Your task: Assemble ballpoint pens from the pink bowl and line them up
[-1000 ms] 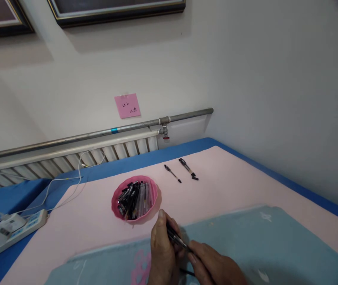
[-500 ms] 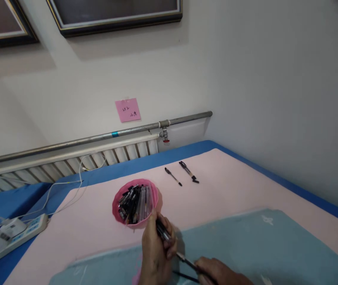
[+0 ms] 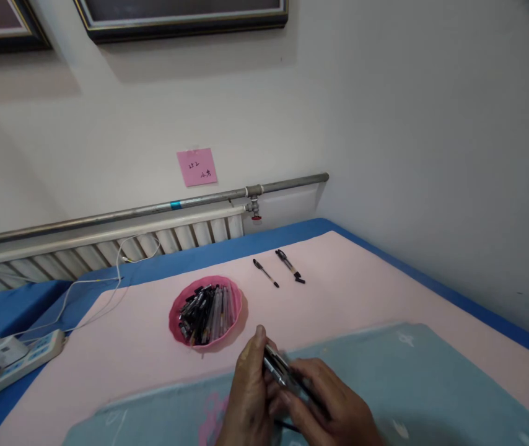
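Note:
Both my hands meet low in the middle of the view, over a teal mat (image 3: 413,384). My left hand (image 3: 248,396) and my right hand (image 3: 327,402) are closed together on one black and clear pen (image 3: 279,367), which points up and to the left. A thin dark pen part (image 3: 287,425) lies on the mat under my hands. Just beyond my left hand stands a pink bowl (image 3: 174,313) full of several pens. Farther back two more pens (image 3: 264,272) (image 3: 288,265) lie on the pink cloth (image 3: 352,291).
A white power strip (image 3: 8,365) with cables lies at the left on the blue cover (image 3: 23,303). A radiator (image 3: 106,248) and a grey pipe (image 3: 287,182) run along the wall behind, with a pink note (image 3: 196,166) above. The right wall stands close.
Half a second ago my hands were apart, drawing a thin part out of the pen. Now my right hand has come back up against the left and both close on the pen.

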The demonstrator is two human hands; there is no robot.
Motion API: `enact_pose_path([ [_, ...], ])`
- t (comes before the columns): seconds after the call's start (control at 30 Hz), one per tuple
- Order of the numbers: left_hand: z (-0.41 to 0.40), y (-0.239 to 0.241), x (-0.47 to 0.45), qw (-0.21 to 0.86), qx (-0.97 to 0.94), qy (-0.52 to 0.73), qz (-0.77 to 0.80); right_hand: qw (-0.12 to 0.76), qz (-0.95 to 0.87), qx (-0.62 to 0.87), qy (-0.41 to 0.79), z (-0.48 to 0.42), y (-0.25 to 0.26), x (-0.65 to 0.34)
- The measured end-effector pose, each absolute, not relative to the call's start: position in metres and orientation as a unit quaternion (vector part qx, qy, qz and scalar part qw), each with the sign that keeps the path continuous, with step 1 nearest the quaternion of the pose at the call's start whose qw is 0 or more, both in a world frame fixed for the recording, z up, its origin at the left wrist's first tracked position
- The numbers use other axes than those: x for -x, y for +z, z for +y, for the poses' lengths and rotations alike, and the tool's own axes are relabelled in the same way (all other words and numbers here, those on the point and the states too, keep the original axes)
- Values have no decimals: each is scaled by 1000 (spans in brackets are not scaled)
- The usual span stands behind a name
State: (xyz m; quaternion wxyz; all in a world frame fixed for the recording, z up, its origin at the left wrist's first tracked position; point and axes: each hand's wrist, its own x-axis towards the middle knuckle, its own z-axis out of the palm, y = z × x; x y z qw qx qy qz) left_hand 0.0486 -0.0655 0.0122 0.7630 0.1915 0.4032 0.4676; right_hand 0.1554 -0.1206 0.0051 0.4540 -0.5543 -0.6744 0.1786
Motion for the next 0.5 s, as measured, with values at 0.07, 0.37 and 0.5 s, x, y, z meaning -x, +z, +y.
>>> enact_pose_path([
  [0.07, -67, 11, -51, 773, -199, 454, 396, 471, -649, 563, 200, -119, 5, -153],
  [0.37, -66, 3, -52, 788, -284, 472, 277, 540, -459, 558, 431, -111, 23, -155],
  [0.5, -62, 4, -49, 765, -260, 506, 301, 515, -499, 590, 371, -119, 23, -161],
])
